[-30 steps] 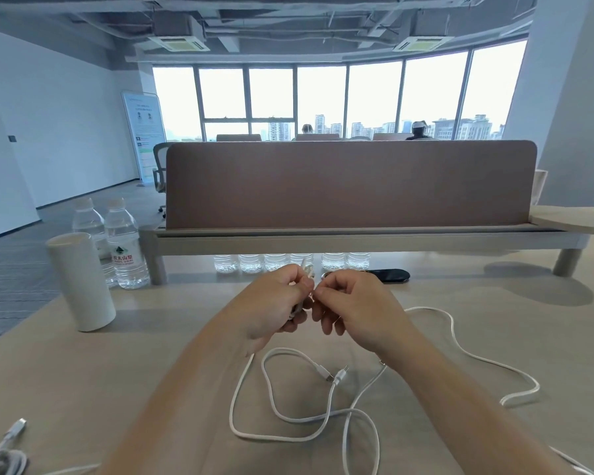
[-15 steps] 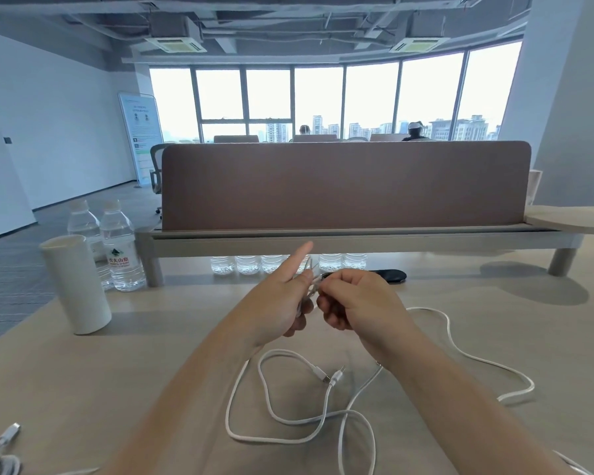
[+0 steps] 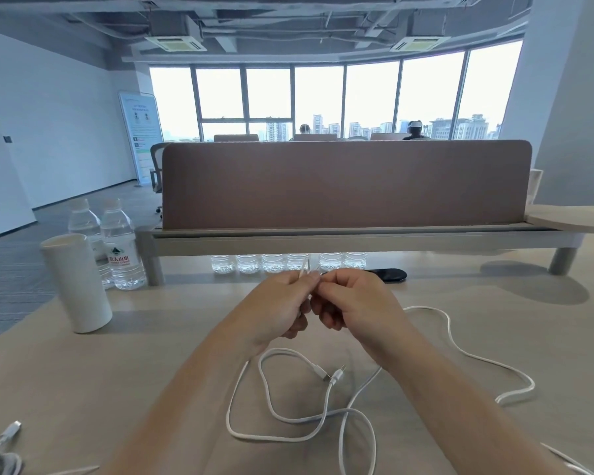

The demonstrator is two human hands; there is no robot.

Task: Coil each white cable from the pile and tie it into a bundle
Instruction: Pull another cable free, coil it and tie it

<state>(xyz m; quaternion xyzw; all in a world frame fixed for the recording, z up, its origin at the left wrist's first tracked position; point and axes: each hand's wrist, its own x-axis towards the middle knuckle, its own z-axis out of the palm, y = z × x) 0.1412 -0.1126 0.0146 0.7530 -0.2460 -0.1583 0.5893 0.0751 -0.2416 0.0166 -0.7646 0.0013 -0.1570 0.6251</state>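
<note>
A white cable (image 3: 467,356) lies in loose loops on the wooden table (image 3: 83,378), with two plug ends (image 3: 330,373) meeting between my forearms. My left hand (image 3: 275,310) and my right hand (image 3: 354,303) are raised together above the table. Both pinch a short stretch of the white cable at their fingertips, and a small loop of it sticks up above my left fingers. The rest of the held part is hidden inside my hands. A second bundle of white cable (image 3: 0,457) with a plug lies at the bottom left corner.
A white paper cup (image 3: 78,282) stands at the left, with two water bottles (image 3: 119,245) behind it. A raised shelf (image 3: 357,236) with a brown divider panel crosses the back. Small bottles and a black flat object (image 3: 390,275) sit under it.
My left index finger, stretched out half a second ago, has curled back onto the cable. Both hands stay close together at the same spot.
</note>
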